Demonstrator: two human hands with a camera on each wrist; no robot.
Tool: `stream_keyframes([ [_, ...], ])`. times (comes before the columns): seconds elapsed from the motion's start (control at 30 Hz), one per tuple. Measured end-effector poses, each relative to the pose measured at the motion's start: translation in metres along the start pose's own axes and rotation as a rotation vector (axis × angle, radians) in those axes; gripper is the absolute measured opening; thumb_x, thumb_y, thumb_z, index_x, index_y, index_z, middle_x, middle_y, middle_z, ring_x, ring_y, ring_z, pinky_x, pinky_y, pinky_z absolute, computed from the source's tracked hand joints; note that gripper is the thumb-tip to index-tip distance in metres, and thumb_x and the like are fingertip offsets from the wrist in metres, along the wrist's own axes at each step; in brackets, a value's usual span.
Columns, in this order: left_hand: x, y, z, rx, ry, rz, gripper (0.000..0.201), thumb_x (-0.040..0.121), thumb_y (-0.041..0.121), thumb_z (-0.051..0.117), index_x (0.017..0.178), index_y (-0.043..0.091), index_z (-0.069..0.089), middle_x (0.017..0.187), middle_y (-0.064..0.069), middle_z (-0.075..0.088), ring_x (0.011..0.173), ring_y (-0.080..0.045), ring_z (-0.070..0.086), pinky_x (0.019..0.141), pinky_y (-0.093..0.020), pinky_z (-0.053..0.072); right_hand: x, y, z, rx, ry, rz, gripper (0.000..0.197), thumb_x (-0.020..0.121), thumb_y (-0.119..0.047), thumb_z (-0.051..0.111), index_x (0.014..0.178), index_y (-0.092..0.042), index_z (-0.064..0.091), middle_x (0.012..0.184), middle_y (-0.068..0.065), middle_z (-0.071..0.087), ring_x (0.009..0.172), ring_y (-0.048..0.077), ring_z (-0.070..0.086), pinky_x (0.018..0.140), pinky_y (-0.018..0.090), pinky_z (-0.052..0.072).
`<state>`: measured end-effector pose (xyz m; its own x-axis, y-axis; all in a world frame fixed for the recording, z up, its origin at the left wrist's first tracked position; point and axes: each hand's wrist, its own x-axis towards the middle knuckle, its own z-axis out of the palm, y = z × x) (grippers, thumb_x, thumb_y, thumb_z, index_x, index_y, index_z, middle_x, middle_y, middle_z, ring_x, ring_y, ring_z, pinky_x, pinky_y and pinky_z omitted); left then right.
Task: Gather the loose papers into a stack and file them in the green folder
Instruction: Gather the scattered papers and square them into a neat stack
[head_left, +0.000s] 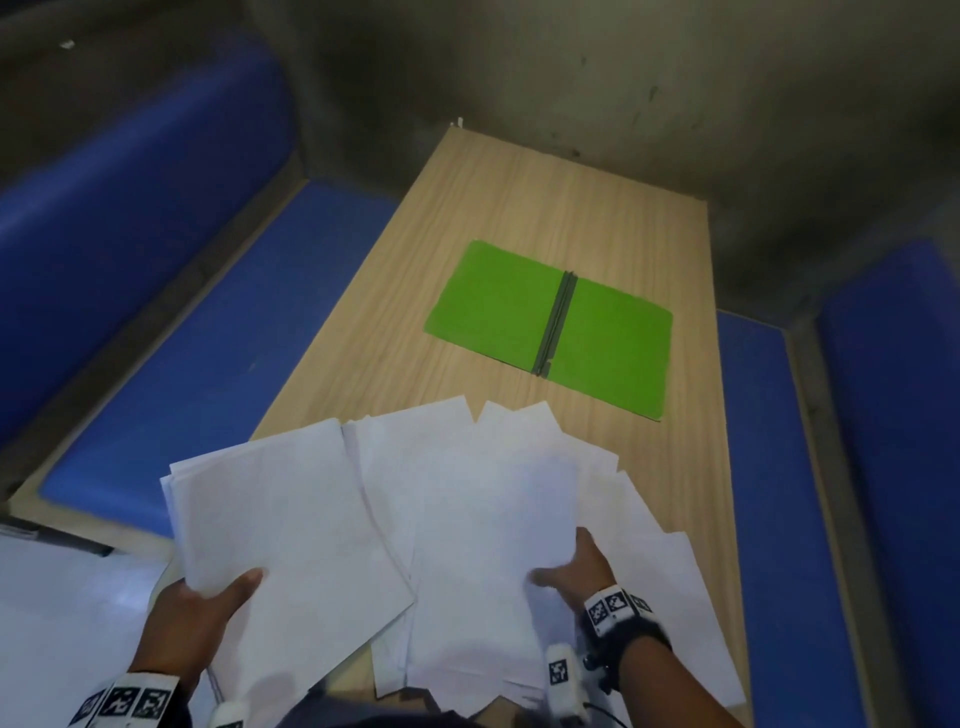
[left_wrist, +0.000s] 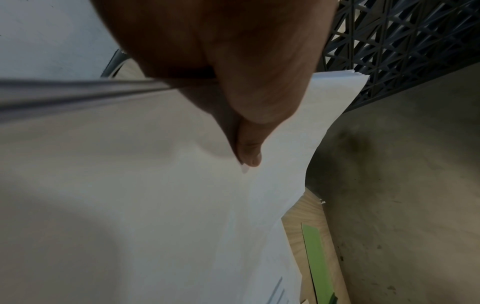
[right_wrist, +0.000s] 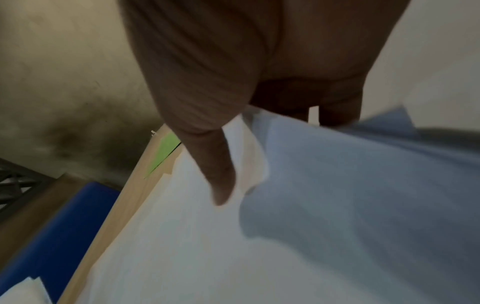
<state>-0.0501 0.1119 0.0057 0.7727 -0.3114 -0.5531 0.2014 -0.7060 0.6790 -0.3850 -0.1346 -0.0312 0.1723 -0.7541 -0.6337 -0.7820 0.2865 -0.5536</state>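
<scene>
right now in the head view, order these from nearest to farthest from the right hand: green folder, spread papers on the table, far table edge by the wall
1. spread papers: under and around the right hand, near end of the table.
2. green folder: lying open, mid-table, beyond the papers.
3. far table edge: at the wall, past the folder.

No legible text, brand or number in any view. Papers under my hands: faint print lines, too blurred to read. Bands on my wrists: black-and-white square code markers, pattern only, no letters. Green folder: plain, unlabelled surface.
</scene>
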Motion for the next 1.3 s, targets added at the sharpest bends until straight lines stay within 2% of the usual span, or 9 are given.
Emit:
stream_keyframes([
  [0.13,0.001,0.003,0.004,0.056,-0.007,-0.02,0.044,0.08,0.028,0.082,0.111,0.012,0.056,0.102,-0.016,0.063,0.097,-0.04,0.059,0.091,-0.051,0.047,-0.009,-0.01,0.01,0.003,-0.051,-0.083,0.023,0.076,-0.014,0.076,0.094,-0.02,0.063,0.085,-0.006,0.062,0.083,0.016,0.058,0.06,0.01,0.044],
  [0.33,0.003,0.013,0.002,0.154,0.014,-0.029,0.046,0.079,0.03,0.083,0.109,0.004,0.058,0.105,-0.022,0.064,0.093,-0.038,0.057,0.092,-0.051,0.048,-0.012,-0.01,-0.059,0.01,-0.002,-0.118,0.028,0.07,-0.011,0.08,0.094,-0.016,0.066,0.091,0.003,0.068,0.083,0.019,0.064,0.067,0.022,0.048],
  [0.47,0.003,0.013,0.0,0.176,0.035,-0.057,0.059,0.079,0.033,0.082,0.119,-0.005,0.059,0.113,-0.028,0.066,0.093,-0.04,0.058,0.093,-0.054,0.049,-0.005,0.003,-0.125,-0.431,-0.129,-0.165,0.027,0.066,-0.012,0.078,0.086,-0.023,0.065,0.086,-0.003,0.067,0.082,0.016,0.063,0.062,0.023,0.047],
  [0.63,0.001,0.01,0.003,0.144,0.048,-0.057,0.067,0.076,0.035,0.085,0.125,-0.003,0.059,0.12,-0.027,0.066,0.1,-0.043,0.061,0.096,-0.057,0.05,0.021,0.032,-0.122,-0.978,-0.193,-0.236,0.022,0.066,-0.013,0.067,0.064,-0.021,0.047,0.083,-0.006,0.054,0.082,0.017,0.059,0.066,0.027,0.045],
  [0.8,0.0,0.008,0.007,0.109,0.053,-0.057,0.055,0.074,0.03,0.087,0.113,-0.002,0.065,0.108,-0.026,0.07,0.093,-0.042,0.065,0.09,-0.056,0.053,0.03,0.044,-0.091,-1.191,-0.159,-0.416,0.032,0.07,-0.021,0.062,0.102,-0.021,0.059,0.128,-0.002,0.043,0.113,0.022,0.051,0.082,0.033,0.046],
  [0.97,-0.004,0.016,0.011,0.152,0.016,-0.037,0.045,0.078,0.03,0.083,0.104,-0.001,0.064,0.097,-0.021,0.067,0.088,-0.04,0.063,0.081,-0.047,0.051,0.029,0.037,-0.083,-1.2,-0.164,-0.31,0.053,0.071,-0.013,0.063,0.116,-0.03,0.039,0.112,-0.003,0.06,0.11,0.023,0.056,0.092,0.043,0.033],
  [1.07,-0.006,0.021,0.014,0.162,0.004,-0.017,0.041,0.079,0.03,0.082,0.099,0.001,0.062,0.093,-0.02,0.065,0.085,-0.039,0.061,0.077,-0.044,0.048,0.028,0.031,-0.09,-1.269,-0.241,-0.293,0.04,0.077,-0.014,0.058,0.114,-0.028,0.05,0.115,-0.001,0.062,0.113,0.023,0.053,0.096,0.044,0.032],
  [1.2,-0.005,0.027,0.018,0.169,-0.017,-0.021,0.04,0.079,0.031,0.082,0.1,0.002,0.063,0.093,-0.021,0.067,0.082,-0.039,0.062,0.076,-0.046,0.051,0.019,0.021,-0.114,-1.217,-0.399,-0.22,0.033,0.078,-0.013,0.065,0.112,-0.015,0.061,0.121,0.009,0.062,0.112,0.027,0.059,0.093,0.035,0.049],
  [1.3,-0.003,0.031,0.023,0.18,-0.031,0.002,0.038,0.08,0.031,0.082,0.097,0.001,0.065,0.09,-0.023,0.07,0.078,-0.038,0.063,0.07,-0.046,0.053,0.006,0.014,-0.139,-1.179,-0.469,-0.156,0.047,0.076,-0.01,0.071,0.122,-0.014,0.061,0.125,0.009,0.061,0.115,0.025,0.058,0.087,0.026,0.046],
])
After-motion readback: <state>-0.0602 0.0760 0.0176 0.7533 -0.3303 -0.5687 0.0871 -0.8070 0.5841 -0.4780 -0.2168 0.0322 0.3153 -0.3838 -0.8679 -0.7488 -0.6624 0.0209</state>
